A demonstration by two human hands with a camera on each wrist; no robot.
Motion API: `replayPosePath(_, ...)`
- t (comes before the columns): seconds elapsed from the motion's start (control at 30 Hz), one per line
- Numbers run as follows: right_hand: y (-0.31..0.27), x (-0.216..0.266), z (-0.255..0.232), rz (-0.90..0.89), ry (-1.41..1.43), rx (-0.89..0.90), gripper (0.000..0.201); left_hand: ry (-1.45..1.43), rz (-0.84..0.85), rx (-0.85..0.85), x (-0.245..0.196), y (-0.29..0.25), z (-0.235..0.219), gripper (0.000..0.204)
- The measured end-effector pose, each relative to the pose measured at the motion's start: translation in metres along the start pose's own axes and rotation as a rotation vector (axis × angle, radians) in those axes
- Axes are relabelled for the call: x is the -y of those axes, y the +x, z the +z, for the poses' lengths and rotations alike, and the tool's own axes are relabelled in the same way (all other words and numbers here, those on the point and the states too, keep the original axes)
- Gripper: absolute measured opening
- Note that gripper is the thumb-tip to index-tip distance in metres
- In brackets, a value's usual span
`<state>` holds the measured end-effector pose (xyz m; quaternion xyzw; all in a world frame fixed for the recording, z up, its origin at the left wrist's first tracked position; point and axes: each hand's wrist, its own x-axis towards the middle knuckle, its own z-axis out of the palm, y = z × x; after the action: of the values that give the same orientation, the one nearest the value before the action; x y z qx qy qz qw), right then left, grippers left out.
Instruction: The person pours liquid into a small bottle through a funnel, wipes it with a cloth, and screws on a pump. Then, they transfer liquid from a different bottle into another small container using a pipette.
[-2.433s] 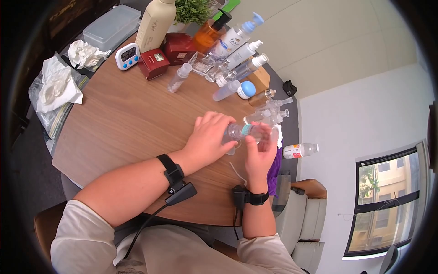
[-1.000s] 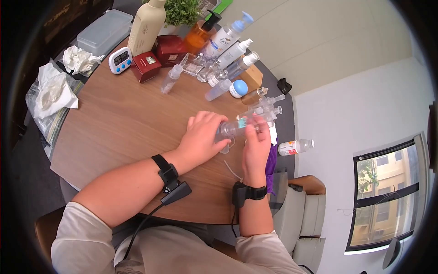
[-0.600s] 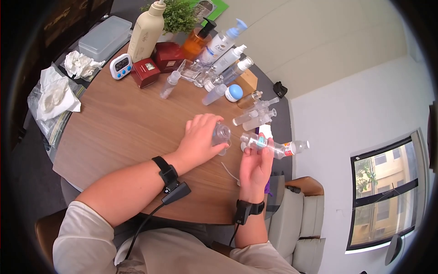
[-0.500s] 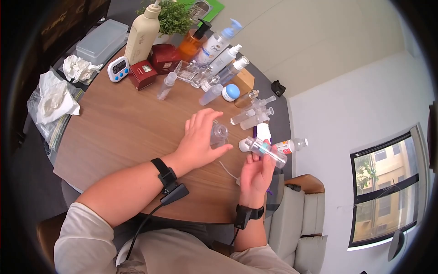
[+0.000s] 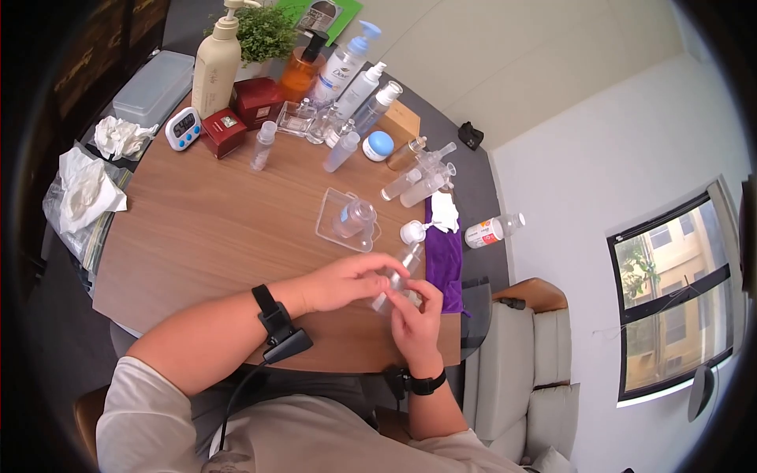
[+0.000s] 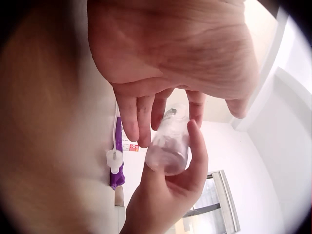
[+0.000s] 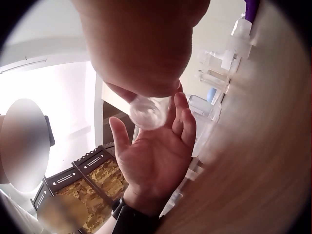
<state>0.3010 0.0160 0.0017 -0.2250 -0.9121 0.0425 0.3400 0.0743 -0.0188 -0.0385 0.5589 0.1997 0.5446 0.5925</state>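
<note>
In the head view my right hand (image 5: 415, 322) grips a small clear bottle (image 5: 384, 303), held tilted over the near right part of the table. The left wrist view shows the bottle (image 6: 168, 153) with its rounded base toward the camera and the right thumb along its side. My left hand (image 5: 347, 282) reaches across the bottle, its fingers extended right beside it. In the right wrist view the left hand (image 7: 158, 158) has its thumb apart from the bottle. A clear wide-necked bottle (image 5: 355, 216) stands in a shallow clear tray (image 5: 323, 223) beyond the hands.
A white cap-like piece (image 5: 412, 231) lies beside a purple cloth (image 5: 444, 272) with white tissue (image 5: 444, 213). Clear tubes and bottles, including a labelled bottle (image 5: 482, 232), line the far right. Pump bottles, red boxes (image 5: 224, 132) and a timer (image 5: 183, 128) stand farther back.
The small bottle has been drawn away from the wide-necked bottle and brought nearer the body. My left hand has left the wide-necked bottle and moved over to the small one.
</note>
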Motion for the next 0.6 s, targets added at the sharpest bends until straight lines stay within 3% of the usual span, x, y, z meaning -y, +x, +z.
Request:
replayPosePath(0.1, 0.006, -0.002, -0.005, -0.041, 0.093, 0.101, 0.044, -0.12, -0.093, -0.028, 0.001, 0.002, -0.004, 0.039)
replayPosePath(0.17, 0.006, -0.015, -0.009, 0.124, 0.138, -0.091, 0.037, -0.02, -0.071, -0.198, 0.0, 0.003, -0.003, 0.035)
replayPosePath(0.2, 0.012, -0.02, -0.017, 0.245, 0.106, -0.105, 0.032, -0.007, -0.061, -0.246, -0.002, 0.005, -0.004, 0.038)
replayPosePath(0.3, 0.01, -0.045, -0.028, 0.322, 0.046, 0.119, 0.039, -0.029, 0.06, -0.319, -0.002, 0.008, -0.008, 0.044)
replayPosePath(0.4, -0.007, -0.06, -0.023, 0.298, 0.009, 0.247, 0.047, -0.059, -0.034, -0.279, -0.012, 0.004, -0.012, 0.052)
replayPosePath(0.53, -0.029, -0.07, -0.022, 0.275, 0.049, 0.246, 0.047, -0.081, -0.064, -0.271, -0.009, 0.004, -0.012, 0.049)
replayPosePath(0.6, -0.04, -0.076, -0.026, 0.664, 0.365, 0.018, 0.043, -0.096, -0.073, -0.278, -0.01, 0.003, -0.012, 0.048)
